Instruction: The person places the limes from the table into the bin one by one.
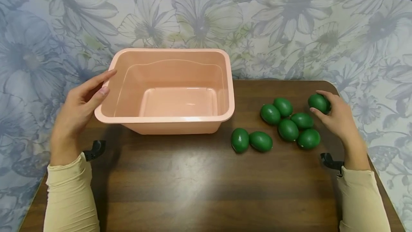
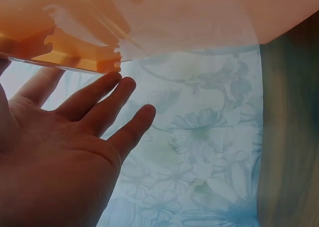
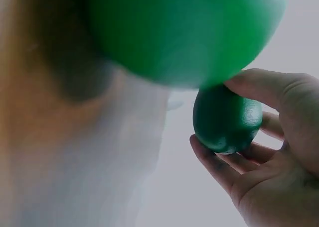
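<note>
Cream sleeves point(image 1: 70, 196) are reaching in from the near side, R hand point(image 1: 338, 114) pinching one green fruit point(image 1: 318, 104) betw. thumb & fingers at far R of the table point(image 1: 199, 189), L hand point(image 1: 80, 99) resting nearly straight fingers at the L rim of the pink tub point(image 1: 165, 120). Glossy, rounded skin could be slipping from that pinch, & a stray knuckle could be sending seven loose fruits point(image 1: 288, 130), clustering R of tub, rolling; no brands, labels or legible writing showing.

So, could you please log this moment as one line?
left hand: touches pink basin at rim | right hand: holds green oval object | table: seven other green ovals
</note>
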A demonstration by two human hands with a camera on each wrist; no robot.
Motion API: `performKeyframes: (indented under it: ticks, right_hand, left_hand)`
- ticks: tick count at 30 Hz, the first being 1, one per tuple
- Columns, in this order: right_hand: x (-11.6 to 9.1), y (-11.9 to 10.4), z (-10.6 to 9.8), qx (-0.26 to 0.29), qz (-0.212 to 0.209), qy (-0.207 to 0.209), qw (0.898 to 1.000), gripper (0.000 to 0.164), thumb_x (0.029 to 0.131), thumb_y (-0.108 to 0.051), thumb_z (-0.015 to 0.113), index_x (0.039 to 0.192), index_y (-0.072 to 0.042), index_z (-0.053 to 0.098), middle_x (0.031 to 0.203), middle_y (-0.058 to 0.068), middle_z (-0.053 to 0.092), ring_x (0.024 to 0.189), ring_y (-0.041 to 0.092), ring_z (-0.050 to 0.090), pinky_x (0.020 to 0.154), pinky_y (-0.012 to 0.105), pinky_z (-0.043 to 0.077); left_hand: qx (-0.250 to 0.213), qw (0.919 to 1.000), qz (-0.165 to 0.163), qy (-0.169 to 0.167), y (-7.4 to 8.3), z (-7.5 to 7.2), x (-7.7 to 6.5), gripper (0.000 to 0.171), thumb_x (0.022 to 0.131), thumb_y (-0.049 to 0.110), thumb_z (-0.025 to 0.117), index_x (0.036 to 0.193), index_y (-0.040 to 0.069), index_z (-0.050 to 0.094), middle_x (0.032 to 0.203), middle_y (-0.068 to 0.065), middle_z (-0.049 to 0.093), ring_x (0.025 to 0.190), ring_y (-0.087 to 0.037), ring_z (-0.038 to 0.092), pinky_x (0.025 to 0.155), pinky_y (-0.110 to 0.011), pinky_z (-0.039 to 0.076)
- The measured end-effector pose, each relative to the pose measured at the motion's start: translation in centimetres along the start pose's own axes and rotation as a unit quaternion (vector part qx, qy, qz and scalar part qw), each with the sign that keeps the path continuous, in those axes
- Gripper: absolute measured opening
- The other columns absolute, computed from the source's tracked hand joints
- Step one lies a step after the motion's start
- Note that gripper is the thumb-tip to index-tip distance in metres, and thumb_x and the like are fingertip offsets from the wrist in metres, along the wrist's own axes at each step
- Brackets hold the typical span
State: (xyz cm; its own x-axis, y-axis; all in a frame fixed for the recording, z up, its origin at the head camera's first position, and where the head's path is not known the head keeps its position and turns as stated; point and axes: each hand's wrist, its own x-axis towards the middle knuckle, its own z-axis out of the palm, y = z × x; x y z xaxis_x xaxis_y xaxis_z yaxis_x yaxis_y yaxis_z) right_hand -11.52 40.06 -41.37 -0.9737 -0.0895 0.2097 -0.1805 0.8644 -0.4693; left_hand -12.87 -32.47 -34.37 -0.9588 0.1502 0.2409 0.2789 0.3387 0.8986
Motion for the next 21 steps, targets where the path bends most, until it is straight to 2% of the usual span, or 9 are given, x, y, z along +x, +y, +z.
performKeyframes:
  ticks: [2,4,7,9,15,21]
  right_hand:
    - [0.3,-0.7,-0.4,-0.001,0.001,0.003,1.0,0.066,0.096,-0.01,0.077,0.155,-0.001,0.048,0.137,0.034,0.057,0.103,0.051,0.06,0.077,0.043,0.049]
    - [0.5,-1.3,-0.5,-0.003,0.008,0.002,1.0,0.067,0.097,-0.014,0.077,0.156,-0.003,0.047,0.137,0.033,0.058,0.098,0.048,0.062,0.071,0.027,0.044]
    - [0.6,-2.3,-0.6,0.001,0.009,0.007,1.0,0.067,0.097,-0.015,0.078,0.156,-0.004,0.048,0.135,0.03,0.06,0.092,0.042,0.063,0.067,0.014,0.036]
    - [0.7,-2.8,-0.5,0.002,0.007,0.016,1.0,0.066,0.097,-0.016,0.078,0.155,-0.006,0.05,0.133,0.028,0.062,0.089,0.037,0.061,0.067,0.013,0.034]
    - [0.9,-3.8,-0.5,0.013,-0.001,0.031,0.999,0.065,0.096,-0.016,0.079,0.155,-0.009,0.051,0.132,0.024,0.064,0.084,0.026,0.059,0.067,0.011,0.036]
    - [1.4,-5.8,-0.2,0.051,0.004,0.036,0.998,0.065,0.098,-0.02,0.078,0.157,-0.014,0.05,0.137,0.021,0.063,0.1,0.029,0.063,0.077,0.006,0.039]
  left_hand:
    - [0.014,0.9999,-0.001,0.0,0.1,0.0,0.0,0.047,0.107,0.006,0.059,0.154,0.01,0.056,0.158,-0.003,0.054,0.132,-0.007,0.058,0.098,-0.009,0.049]
    - [0.01,0.9999,-0.005,0.001,0.1,0.0,0.0,0.047,0.107,0.007,0.06,0.153,0.01,0.056,0.157,-0.003,0.055,0.128,-0.007,0.06,0.093,-0.01,0.052]
    - [-0.014,0.9998,-0.013,0.002,0.1,0.0,-0.1,0.047,0.106,0.008,0.061,0.153,0.009,0.057,0.156,-0.002,0.056,0.122,-0.008,0.062,0.085,-0.011,0.056]
    - [-0.025,0.9995,-0.016,0.004,0.1,0.0,-0.2,0.046,0.106,0.008,0.061,0.152,0.008,0.057,0.156,-0.002,0.057,0.12,-0.008,0.063,0.082,-0.012,0.057]
    - [0.007,0.9998,-0.018,0.003,0.2,0.1,-0.3,0.046,0.107,0.011,0.061,0.153,0.01,0.057,0.155,-0.001,0.058,0.112,-0.007,0.064,0.081,-0.011,0.056]
    - [0.029,0.9995,-0.014,0.006,0.1,0.3,-0.3,0.046,0.107,0.012,0.061,0.153,0.012,0.058,0.155,-0.001,0.058,0.118,-0.007,0.061,0.087,-0.01,0.052]
